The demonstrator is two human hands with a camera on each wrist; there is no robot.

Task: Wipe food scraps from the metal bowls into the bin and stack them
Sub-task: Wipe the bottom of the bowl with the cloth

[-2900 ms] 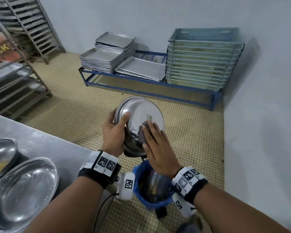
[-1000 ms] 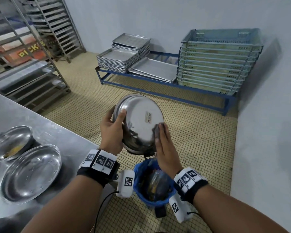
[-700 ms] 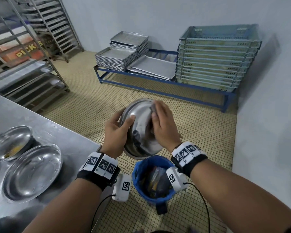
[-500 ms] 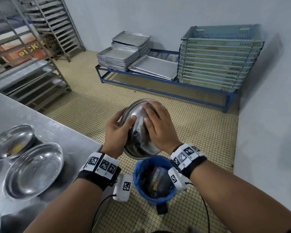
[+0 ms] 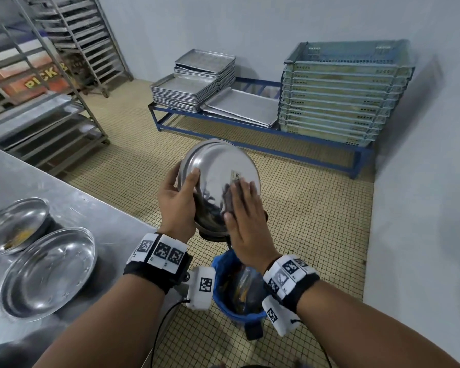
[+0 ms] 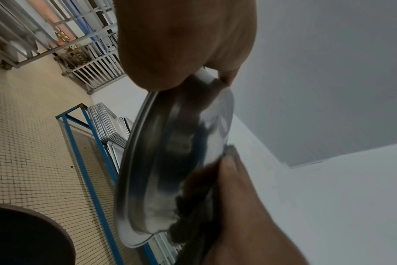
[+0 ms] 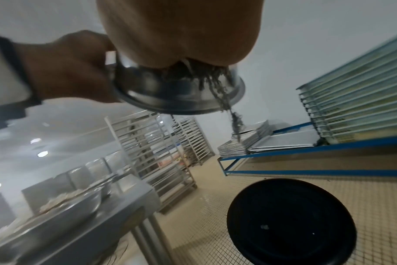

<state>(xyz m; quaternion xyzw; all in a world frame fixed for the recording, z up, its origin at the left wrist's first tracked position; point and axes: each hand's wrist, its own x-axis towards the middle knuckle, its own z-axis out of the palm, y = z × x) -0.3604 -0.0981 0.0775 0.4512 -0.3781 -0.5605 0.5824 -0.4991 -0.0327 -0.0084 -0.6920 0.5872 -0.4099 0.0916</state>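
Bin sits directly below your tilted metal bowl. Left hand fingers grip its rim. Right hand fingers press a dark scrubber flat against it.

Right hand now lower on bowl than half a second ago: down from upper rim to lower right of base, fingers flat over dark scrubber. Barcode sticker uncovered again. Scrubber strands possibly trailing past rim; right wrist view blurred.

A commercial kitchen: tray racks, stacked baking trays, crates and a steel worktable
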